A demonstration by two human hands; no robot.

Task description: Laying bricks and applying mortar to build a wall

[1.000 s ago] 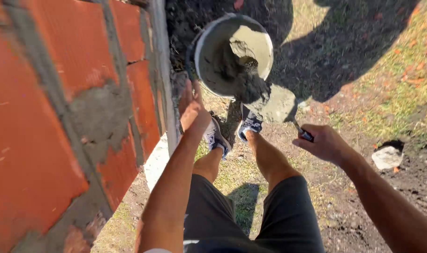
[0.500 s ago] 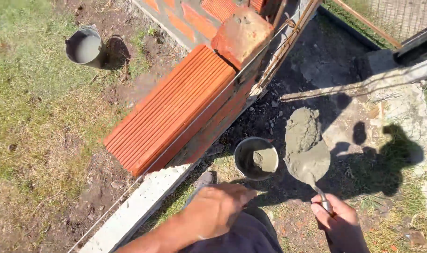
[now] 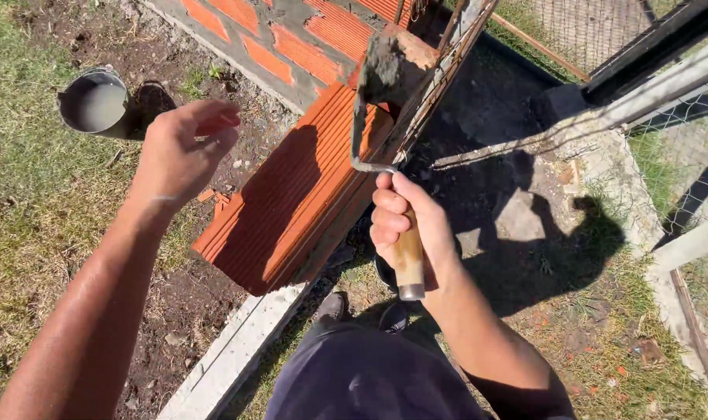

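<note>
My right hand (image 3: 404,225) grips the wooden handle of a trowel (image 3: 373,93). The trowel's blade carries grey mortar and is raised over the far end of the ribbed orange brick wall top (image 3: 291,187). My left hand (image 3: 184,148) hovers empty with fingers loosely curled, above the ground to the left of the wall. Mortar patches sit on the bricks farther along the wall (image 3: 291,39). My dark trousers and shoes (image 3: 346,311) show below.
A grey bucket (image 3: 97,101) stands on the grass at upper left. A pale concrete footing (image 3: 229,358) runs under the wall. Rusty steel bars (image 3: 439,70) rise beside the bricks. A wire fence and metal posts (image 3: 665,85) stand at right over shaded bare ground.
My right hand lifted the loaded trowel from beside the mortar bucket up over the wall top. My left hand rose from near my waist to the wall's left. That mortar bucket is now hidden.
</note>
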